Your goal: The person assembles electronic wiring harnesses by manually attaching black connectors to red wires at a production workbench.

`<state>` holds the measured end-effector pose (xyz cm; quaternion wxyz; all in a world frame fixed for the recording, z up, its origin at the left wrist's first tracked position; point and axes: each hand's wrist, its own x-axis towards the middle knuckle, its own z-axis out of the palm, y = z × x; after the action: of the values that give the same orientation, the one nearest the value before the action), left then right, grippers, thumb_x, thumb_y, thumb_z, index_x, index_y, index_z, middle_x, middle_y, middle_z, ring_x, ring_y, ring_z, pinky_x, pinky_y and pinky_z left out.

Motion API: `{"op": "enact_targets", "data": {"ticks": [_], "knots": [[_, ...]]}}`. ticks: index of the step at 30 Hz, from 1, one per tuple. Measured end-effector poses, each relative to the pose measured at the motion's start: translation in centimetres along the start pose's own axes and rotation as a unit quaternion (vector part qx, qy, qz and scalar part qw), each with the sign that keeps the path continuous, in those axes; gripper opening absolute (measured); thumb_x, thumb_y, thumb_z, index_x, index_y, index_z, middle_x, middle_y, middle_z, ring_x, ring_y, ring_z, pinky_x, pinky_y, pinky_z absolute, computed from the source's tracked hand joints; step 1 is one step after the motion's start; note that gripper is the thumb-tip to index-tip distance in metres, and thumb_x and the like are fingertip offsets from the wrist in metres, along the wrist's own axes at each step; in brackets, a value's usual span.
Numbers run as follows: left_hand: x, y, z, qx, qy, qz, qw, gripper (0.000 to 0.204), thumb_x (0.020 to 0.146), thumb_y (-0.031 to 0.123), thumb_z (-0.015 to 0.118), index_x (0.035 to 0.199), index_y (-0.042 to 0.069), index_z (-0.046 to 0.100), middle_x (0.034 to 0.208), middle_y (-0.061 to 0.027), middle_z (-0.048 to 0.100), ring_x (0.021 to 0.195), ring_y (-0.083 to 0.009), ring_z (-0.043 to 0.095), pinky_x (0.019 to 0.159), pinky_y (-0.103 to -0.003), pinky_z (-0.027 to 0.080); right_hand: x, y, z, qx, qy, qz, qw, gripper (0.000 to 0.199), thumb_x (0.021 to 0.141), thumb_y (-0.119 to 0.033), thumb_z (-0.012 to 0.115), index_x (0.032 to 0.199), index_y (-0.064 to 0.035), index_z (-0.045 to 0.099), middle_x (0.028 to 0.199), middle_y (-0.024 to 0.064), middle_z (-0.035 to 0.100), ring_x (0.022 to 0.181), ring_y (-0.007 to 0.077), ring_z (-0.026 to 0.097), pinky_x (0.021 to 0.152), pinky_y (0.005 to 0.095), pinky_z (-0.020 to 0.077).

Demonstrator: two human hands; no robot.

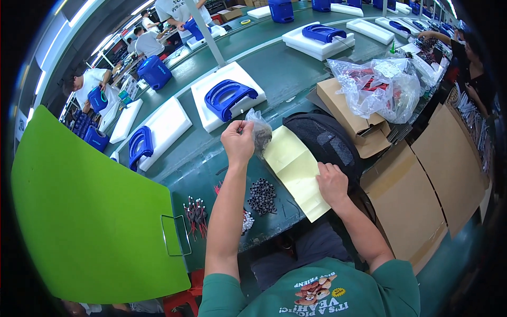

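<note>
My left hand (237,141) is closed in a pinch just beside a clear plastic bag (261,136) with dark contents. A thin, small tip pokes up above its fingers; what they grip is too small to name. A creased yellow paper sheet (294,171) slants across the workbench toward me. Curled fingers of my right hand (332,184) grip its right edge, the thumb mostly hidden. Between my forearms lies a pile of short black tubes (262,196). Small white connectors (247,222) are partly covered by my left forearm. Red-and-black wire pieces (196,215) lie left of that arm.
A black mesh-sided bag (325,140) and an opened cardboard box (346,108) bearing a plastic bag (377,84) stand at right. Beyond, a blue plastic housing (227,99) rests on a white foam tray (203,87). A green panel (100,211) borders the left. Several people work nearby.
</note>
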<state>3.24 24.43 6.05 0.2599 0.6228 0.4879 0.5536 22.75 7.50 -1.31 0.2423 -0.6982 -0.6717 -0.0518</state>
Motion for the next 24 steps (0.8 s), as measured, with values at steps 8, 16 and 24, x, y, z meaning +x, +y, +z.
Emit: {"op": "enact_targets", "data": {"ticks": [8,16,24], "knots": [[-1.7,-0.8,-1.5,-0.014,0.01,-0.009,1.0,0.013,0.073,0.011,0.066,0.073,-0.002,0.062,0.059,-0.0017,0.056,0.055,-0.0074,0.045,0.052,-0.025,0.039,0.2,0.0,-3.2,0.201,0.042,0.034,0.978,0.035,0.07,0.0,0.057,0.105,-0.0012,0.056,0.074,0.0107,0.054,0.065,0.0268,0.054,0.06,0.0324,0.0456],[-2.4,-1.5,-1.3,-0.051,0.008,-0.056,0.997,0.014,0.073,0.012,0.066,0.072,-0.002,0.063,0.058,-0.0035,0.057,0.056,-0.0078,0.047,0.054,-0.026,0.04,-2.6,3.2,-7.2,0.625,-0.099,0.152,0.759,0.016,0.08,0.003,0.052,0.091,0.005,0.062,0.082,0.0026,0.062,0.074,0.0092,0.057,0.065,0.0234,0.0458],[-4.0,-2.6,1.3,0.078,-0.074,0.047,0.993,0.02,0.074,0.019,0.063,0.075,-0.001,0.064,0.066,-0.0125,0.061,0.06,-0.0201,0.057,0.06,-0.031,0.044,-5.4,10.5,-10.9,0.532,0.119,0.3,0.783,0.012,0.078,0.0,0.05,0.08,-0.001,0.062,0.08,0.0037,0.06,0.068,0.0114,0.057,0.061,0.022,0.0457]]}}
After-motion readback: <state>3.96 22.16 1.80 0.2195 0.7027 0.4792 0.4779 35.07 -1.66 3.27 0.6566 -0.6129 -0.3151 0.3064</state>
